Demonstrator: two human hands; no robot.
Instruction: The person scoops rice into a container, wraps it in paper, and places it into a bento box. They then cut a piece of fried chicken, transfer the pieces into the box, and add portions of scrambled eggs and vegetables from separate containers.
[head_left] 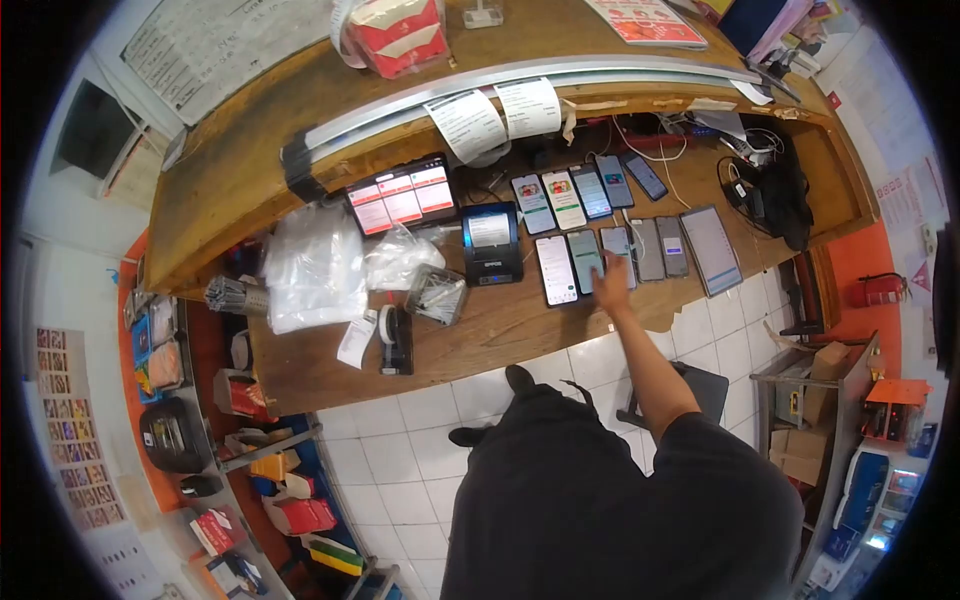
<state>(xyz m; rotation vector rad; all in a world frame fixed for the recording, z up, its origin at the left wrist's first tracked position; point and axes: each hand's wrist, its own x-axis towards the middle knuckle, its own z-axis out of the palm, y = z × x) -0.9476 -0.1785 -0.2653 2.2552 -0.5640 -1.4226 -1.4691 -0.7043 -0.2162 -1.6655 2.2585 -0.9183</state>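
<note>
My right hand reaches over the wooden counter to the lower row of phones. Its thumb and a finger are apart, with nothing held between them. Under the fingertips lie a phone with a greenish screen and, just right of it, another lit phone. Left of these is a phone with a white screen. Two grey phones and a larger tablet lie to the right. Behind them runs a second row, including a phone with a food picture. My left hand is out of view.
On the counter stand a receipt printer, a tablet with red panels, clear plastic bags, a tape dispenser and a container of wrapped sticks. Two receipts hang from the upper ledge. Cables and a black bag lie right.
</note>
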